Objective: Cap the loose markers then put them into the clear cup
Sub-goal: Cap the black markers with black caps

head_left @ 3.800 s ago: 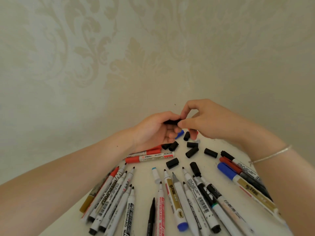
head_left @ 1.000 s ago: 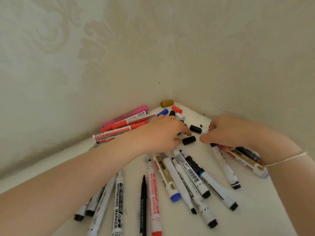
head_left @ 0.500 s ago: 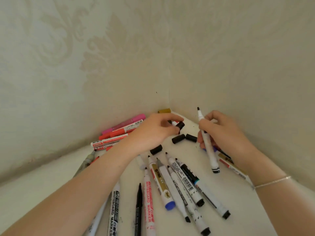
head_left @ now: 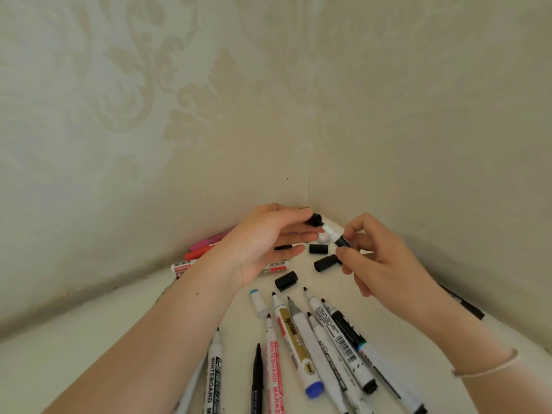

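I'm sitting at a white table pushed into a wallpapered corner, with uncapped markers fanning out just under my arms. Two are reading "WHITEBOARD MARKER", one in red letters and one in black. My right hand is pinching a white marker, tip pointing at my left hand, which is pinching a black cap right at that tip, other fingers spread. Three loose black caps are lying below. Red and pink markers are half hiding behind my left hand.
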`<action>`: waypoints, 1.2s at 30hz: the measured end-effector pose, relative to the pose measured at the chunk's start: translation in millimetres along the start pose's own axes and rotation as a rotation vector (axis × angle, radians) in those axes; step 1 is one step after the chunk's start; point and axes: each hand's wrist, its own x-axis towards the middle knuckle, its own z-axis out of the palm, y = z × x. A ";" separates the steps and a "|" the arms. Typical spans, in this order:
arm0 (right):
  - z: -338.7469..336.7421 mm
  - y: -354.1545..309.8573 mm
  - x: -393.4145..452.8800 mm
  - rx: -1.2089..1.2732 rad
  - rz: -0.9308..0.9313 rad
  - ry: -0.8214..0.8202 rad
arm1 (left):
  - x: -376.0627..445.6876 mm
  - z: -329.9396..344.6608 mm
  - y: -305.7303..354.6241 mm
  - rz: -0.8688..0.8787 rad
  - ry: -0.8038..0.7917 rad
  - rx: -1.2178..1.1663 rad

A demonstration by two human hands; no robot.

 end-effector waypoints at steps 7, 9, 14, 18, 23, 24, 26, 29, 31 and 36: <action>-1.4 1.9 -0.2 -0.061 -0.011 0.033 | -0.3 0.8 -1.9 0.053 0.071 0.115; -1.7 2.8 0.9 -0.026 -0.015 0.072 | -0.3 -2.0 -2.2 0.138 0.125 0.334; -0.9 2.6 -0.1 -0.058 -0.034 0.053 | -1.1 -3.3 -2.1 0.325 0.161 0.736; -0.4 4.2 -0.1 -0.172 -0.012 0.032 | -1.1 -2.6 -3.4 0.410 0.204 0.895; -2.6 6.3 -0.7 -0.333 -0.030 0.022 | -4.7 -3.2 0.9 0.534 0.153 1.163; -2.6 6.8 -1.2 -0.357 -0.045 0.027 | -4.4 -3.7 1.3 0.557 0.106 1.198; -3.2 7.0 -1.7 -0.392 -0.070 0.036 | -3.9 -4.9 1.4 0.558 0.026 1.226; -5.4 5.0 -2.2 -0.335 -0.119 0.062 | -6.3 -8.4 5.5 0.474 -0.062 1.010; -6.1 3.5 -2.7 -0.243 -0.148 0.094 | -11.0 -10.5 11.4 0.392 -0.129 0.825; -4.4 -0.6 -4.7 -0.063 -0.183 0.128 | -14.0 -12.7 15.5 0.363 -0.184 0.601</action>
